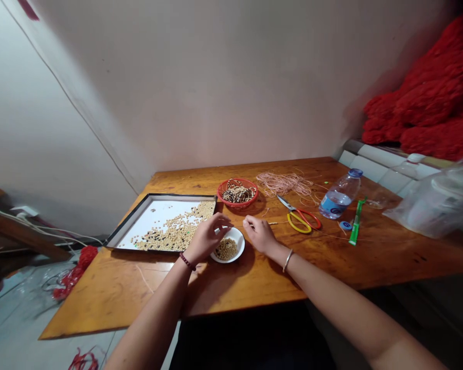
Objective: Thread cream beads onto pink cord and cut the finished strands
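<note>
My left hand [208, 237] hangs curled over the rim of a small white dish [228, 252] holding tan round beads. What its fingertips pinch is too small to tell. My right hand [259, 234] pinches a thin cord [272, 223] with a few beads on it, and the cord runs right across the wooden table [139, 293]. Left of the dish lies a black-framed white tray [125, 226], strewn with tan and dark beads. Beyond my hands are a red basket [237, 199] of beaded strands and yellow-and-red-handled scissors [300, 221].
A pale pink cord bundle [283, 184], a water bottle [340, 194] lying down and a green packet [355, 222] are on the table's right side. A plastic bag [435, 200] and red fluffy cloth [428, 97] sit at right. Cables [34, 223] run along the left wall.
</note>
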`<state>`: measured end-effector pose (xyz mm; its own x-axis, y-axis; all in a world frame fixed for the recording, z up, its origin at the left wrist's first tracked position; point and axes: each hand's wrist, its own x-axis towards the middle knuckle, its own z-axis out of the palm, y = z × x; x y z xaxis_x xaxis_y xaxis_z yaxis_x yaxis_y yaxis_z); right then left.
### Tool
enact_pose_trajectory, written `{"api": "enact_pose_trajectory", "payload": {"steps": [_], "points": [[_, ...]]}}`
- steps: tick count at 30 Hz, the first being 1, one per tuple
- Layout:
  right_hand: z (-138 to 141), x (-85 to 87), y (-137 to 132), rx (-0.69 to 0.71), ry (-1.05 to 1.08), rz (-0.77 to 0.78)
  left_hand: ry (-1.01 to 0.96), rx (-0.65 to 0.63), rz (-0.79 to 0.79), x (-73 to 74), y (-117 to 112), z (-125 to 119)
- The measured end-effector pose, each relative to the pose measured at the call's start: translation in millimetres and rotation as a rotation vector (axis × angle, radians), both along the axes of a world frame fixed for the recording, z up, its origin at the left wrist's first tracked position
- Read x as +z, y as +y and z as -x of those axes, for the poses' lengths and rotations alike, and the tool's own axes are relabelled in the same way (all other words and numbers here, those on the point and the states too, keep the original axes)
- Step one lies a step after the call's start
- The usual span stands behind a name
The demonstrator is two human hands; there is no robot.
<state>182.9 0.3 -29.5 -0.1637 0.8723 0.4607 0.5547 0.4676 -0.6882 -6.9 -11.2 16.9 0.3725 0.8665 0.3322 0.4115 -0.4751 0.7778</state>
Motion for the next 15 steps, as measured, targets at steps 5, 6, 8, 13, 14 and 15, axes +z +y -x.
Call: {"api": "enact_pose_trajectory", "payload": {"steps": [5, 6, 8, 13, 14, 15], "points": [[1.1, -2.8, -1.0, 0.005, 0.002, 0.009, -0.002, -0.001, 0.008, -0.2, -0.8, -0.1], [1.1, -3.0, -1.1, 0.004, 0.000, 0.011, 0.004, 0.002, 0.004, -0.1, -0.8, -0.1], [1.1, -2.8, -1.2, 0.003, -0.006, 0.013, 0.013, 0.013, -0.010, 0.4, -0.9, -0.1], [1.6, -1.6, -2.5, 0.003, -0.022, 0.011, 0.037, 0.034, -0.025, 1.3, -0.8, 0.8], [2.0, -1.5, -2.9, 0.004, -0.026, 0.014, 0.042, 0.032, -0.020, 1.1, -0.6, 1.2], [2.2, -1.5, -3.4, 0.004, -0.029, 0.017, 0.048, 0.029, -0.017, 0.7, -0.4, 1.6]]}}
